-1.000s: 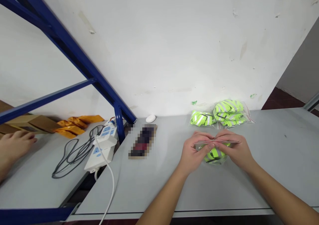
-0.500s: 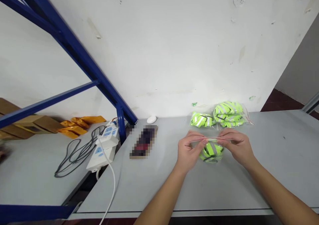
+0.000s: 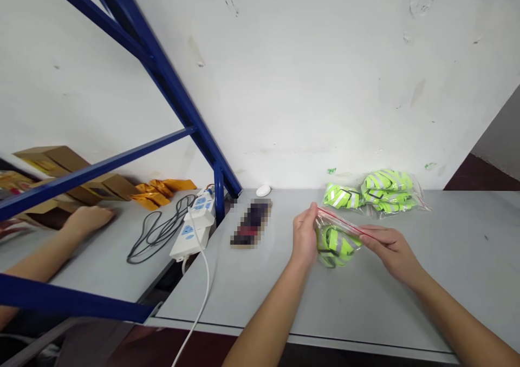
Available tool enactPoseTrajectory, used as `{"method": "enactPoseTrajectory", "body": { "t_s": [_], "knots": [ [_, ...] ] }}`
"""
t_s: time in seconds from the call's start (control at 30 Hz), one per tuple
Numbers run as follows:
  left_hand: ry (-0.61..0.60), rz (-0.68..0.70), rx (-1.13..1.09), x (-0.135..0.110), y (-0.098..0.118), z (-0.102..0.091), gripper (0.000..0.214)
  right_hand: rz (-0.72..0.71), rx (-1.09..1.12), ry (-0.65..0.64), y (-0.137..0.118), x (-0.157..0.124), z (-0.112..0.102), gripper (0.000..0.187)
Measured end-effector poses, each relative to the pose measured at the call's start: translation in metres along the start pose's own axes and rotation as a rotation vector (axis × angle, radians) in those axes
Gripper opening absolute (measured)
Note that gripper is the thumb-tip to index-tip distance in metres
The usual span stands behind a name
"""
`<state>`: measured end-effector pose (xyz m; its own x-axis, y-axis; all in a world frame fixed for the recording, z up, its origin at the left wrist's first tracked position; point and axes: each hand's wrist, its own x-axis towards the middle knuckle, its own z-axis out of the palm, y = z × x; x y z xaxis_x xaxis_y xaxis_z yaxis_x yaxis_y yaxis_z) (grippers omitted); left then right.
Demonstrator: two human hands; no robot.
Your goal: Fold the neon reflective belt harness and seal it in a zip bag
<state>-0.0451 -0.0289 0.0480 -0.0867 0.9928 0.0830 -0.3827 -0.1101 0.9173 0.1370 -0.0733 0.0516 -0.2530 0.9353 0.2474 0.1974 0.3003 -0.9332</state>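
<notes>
Between my hands is a clear zip-lock bag (image 3: 338, 242) with a red seal line and a folded neon-yellow reflective strap inside. My left hand (image 3: 304, 234) is closed on the bag's left top corner. At the right end of the seal, my right hand (image 3: 392, 250) pinches the edge between thumb and fingers. The seal slants down from left to right. Behind the hands, against the wall, lie more bagged reflective straps: a smaller bag (image 3: 343, 196) on the left and a fuller pile (image 3: 390, 189) on the right.
A blurred-out flat object (image 3: 252, 223) and a white oval object (image 3: 263, 191) lie left of my hands. White power strips (image 3: 195, 231), a black cable (image 3: 156, 226) and orange packets (image 3: 162, 191) are beyond the blue frame (image 3: 174, 96). Another person's hand (image 3: 87, 221) is near cardboard boxes (image 3: 109, 185).
My left hand has turned upright at the bag's corner, and the seal now tilts with its red line showing. The view has shifted left, and another person's arm has come into sight.
</notes>
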Motion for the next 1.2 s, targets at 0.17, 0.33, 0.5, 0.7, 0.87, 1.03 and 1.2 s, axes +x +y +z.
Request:
{"method": "enactPoseTrajectory", "body": {
  "t_s": [0.17, 0.33, 0.5, 0.7, 0.87, 1.03, 1.2],
  "knots": [
    [0.061, 0.125, 0.183, 0.008, -0.002, -0.008, 0.053, 0.239, 0.072, 0.198, 0.012, 0.005, -0.003, 0.036],
    [-0.07, 0.319, 0.582, -0.01, -0.013, -0.004, 0.042, 0.342, -0.301, 0.242, 0.042, -0.003, -0.029, 0.037],
    [-0.535, 0.368, 1.202, -0.027, -0.032, 0.007, 0.053, 0.299, -0.758, 0.094, 0.062, -0.044, -0.052, 0.025],
    [-0.704, 0.323, 1.462, -0.03, -0.044, 0.009, 0.063, -0.042, -1.03, 0.128, 0.05, -0.038, -0.042, 0.043],
    [-0.665, 0.423, 1.342, -0.027, -0.048, 0.01, 0.057, -0.041, -0.948, -0.223, 0.048, 0.004, -0.014, 0.056],
    [-0.766, 0.236, 1.481, -0.023, -0.058, 0.002, 0.067, 0.008, -0.919, -0.264, 0.066, 0.009, -0.011, 0.059],
    [-0.784, 0.172, 1.549, -0.02, -0.055, -0.001, 0.081, -0.002, -0.896, -0.207, 0.074, 0.005, -0.011, 0.063]
  ]
}}
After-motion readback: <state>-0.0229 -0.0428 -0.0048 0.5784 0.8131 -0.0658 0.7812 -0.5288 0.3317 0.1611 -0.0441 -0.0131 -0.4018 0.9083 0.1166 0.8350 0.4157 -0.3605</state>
